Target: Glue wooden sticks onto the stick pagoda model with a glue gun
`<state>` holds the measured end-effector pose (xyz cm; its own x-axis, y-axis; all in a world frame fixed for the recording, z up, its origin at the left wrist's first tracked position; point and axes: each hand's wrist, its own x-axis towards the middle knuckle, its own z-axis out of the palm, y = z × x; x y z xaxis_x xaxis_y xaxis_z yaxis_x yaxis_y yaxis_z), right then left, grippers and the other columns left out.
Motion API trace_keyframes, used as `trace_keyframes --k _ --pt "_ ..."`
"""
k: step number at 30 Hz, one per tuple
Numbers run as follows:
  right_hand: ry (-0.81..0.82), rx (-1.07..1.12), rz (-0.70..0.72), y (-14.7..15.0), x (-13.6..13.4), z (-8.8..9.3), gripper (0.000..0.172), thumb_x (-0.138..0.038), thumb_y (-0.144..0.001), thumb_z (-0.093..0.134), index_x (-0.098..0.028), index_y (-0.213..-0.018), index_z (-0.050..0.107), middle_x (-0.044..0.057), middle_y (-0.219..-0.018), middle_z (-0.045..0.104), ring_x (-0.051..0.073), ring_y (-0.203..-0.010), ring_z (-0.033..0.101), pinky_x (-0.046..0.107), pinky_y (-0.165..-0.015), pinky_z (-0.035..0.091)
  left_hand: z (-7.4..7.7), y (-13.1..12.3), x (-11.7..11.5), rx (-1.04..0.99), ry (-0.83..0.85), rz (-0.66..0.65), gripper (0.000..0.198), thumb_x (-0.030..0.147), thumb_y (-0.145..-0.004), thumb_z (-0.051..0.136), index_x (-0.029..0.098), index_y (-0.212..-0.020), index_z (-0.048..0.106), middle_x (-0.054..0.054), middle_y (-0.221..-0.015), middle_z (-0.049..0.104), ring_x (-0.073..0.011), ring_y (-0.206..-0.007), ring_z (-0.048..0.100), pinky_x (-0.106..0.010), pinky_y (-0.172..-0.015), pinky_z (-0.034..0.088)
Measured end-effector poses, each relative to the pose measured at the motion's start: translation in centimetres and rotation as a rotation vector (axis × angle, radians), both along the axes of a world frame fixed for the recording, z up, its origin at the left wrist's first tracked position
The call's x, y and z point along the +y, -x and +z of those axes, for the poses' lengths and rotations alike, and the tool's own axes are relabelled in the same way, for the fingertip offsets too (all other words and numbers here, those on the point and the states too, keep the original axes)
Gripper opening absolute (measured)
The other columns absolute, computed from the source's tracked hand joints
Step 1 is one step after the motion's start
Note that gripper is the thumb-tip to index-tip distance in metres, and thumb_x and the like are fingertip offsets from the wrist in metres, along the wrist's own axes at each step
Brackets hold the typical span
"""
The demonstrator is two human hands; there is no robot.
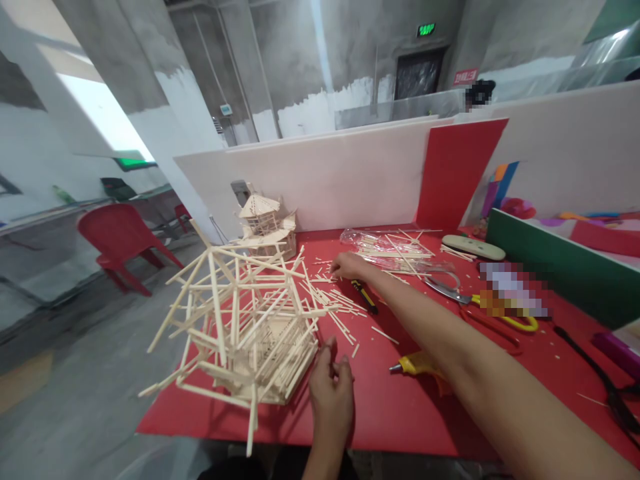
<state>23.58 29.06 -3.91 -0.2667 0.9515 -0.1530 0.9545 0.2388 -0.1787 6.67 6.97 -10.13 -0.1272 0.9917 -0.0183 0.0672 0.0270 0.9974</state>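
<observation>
A large open frame of thin wooden sticks (265,347), shaped like a tiered pavilion, stands at the left of the red tabletop (370,413). Close to its right lower side is my left hand (333,387), fingers loosely bent and apart, with nothing visible in them. My right hand (347,265) reaches across to a scatter of loose short sticks (340,303). Its fingers point down and are pressed together; whatever lies between them is too small to make out. Just below that hand lies a black and yellow utility knife (364,297).
A yellow glue gun (415,363) lies beneath my right forearm. Yellow-handled scissors (475,301) are farther right. Plastic-wrapped sticks (390,248) and a smaller stick pavilion (265,227) sit at the back, before a white panel (350,177). A green board (550,267) borders the right side.
</observation>
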Motion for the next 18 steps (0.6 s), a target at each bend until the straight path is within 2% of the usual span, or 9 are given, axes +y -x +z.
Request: trace_keyframes --k 6,12,15,18 --pt "-0.092 -0.021 0.074 3.3 0.9 -0.8 0.032 -0.035 -0.090 0.054 -0.018 -0.117 0.055 0.007 -0.119 0.057 0.020 -0.101 0.058 0.040 -0.084 0.050 -0.7 0.1 -0.1 0.004 0.045 -0.049 0.053 0.042 -0.077 0.060 0.014 -0.122 0.057 -0.002 -0.071 0.057 -0.0135 -0.058 0.051 -0.025 -0.055 0.046" --pt "-0.119 -0.069 0.098 4.5 1.7 -1.5 0.033 -0.034 -0.090 0.055 -0.017 -0.118 0.055 0.008 -0.119 0.057 0.020 -0.101 0.058 0.041 -0.085 0.050 -0.5 0.1 -0.2 0.034 0.027 -0.050 0.046 0.037 -0.080 0.057 0.014 -0.120 0.057 0.001 -0.064 0.052 -0.0141 -0.058 0.052 -0.025 -0.056 0.045" --pt "-0.106 -0.071 0.091 5.0 1.8 -2.0 0.034 -0.034 -0.089 0.055 -0.015 -0.118 0.054 0.009 -0.119 0.056 0.020 -0.101 0.058 0.040 -0.085 0.050 -0.3 0.0 -0.2 0.018 0.035 -0.040 0.045 0.036 -0.078 0.059 0.014 -0.117 0.060 -0.003 -0.070 0.059 -0.0145 -0.058 0.054 -0.025 -0.053 0.045" --pt "-0.087 -0.057 0.068 5.2 1.6 -2.0 0.035 -0.034 -0.089 0.055 -0.015 -0.118 0.054 0.009 -0.119 0.056 0.020 -0.101 0.058 0.041 -0.085 0.050 -0.4 0.1 -0.3 0.000 0.003 -0.021 0.041 0.034 -0.075 0.061 0.016 -0.112 0.063 -0.010 -0.089 0.066 -0.0145 -0.061 0.055 -0.025 -0.054 0.047"
